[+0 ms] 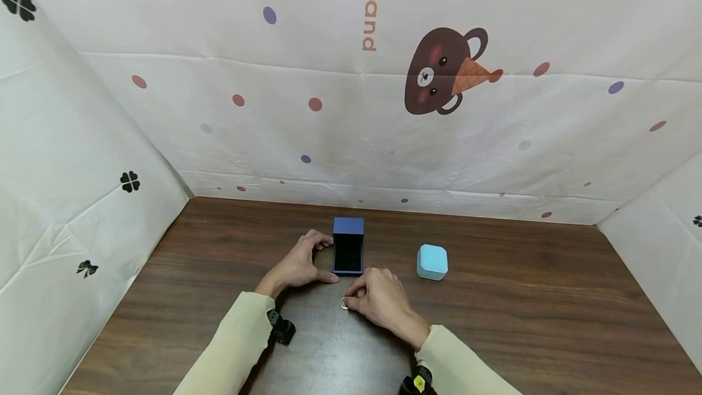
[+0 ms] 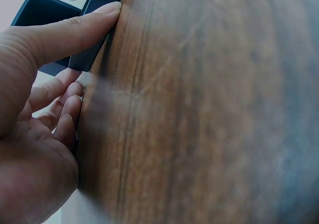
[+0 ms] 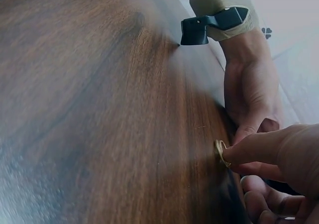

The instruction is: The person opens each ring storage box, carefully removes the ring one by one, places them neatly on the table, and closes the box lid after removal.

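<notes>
A dark blue ring box point(image 1: 348, 226) stands on the table with its lid raised and its black inside showing. My left hand point(image 1: 298, 265) holds the box from its left side. In the left wrist view the thumb point(image 2: 87, 31) lies against the box's front edge, and the other fingers curl beside it. Just in front of the box my right hand point(image 1: 382, 298) pinches a thin gold-coloured ring point(image 3: 220, 151) between thumb and index finger. The ring is close over the tabletop, its loop partly covered by the fingertips.
A small light-blue box point(image 1: 432, 262) with rounded corners sits right of the ring box on the brown wooden table point(image 1: 521, 297). A white printed cloth point(image 1: 351, 133) hangs behind the table and along both sides.
</notes>
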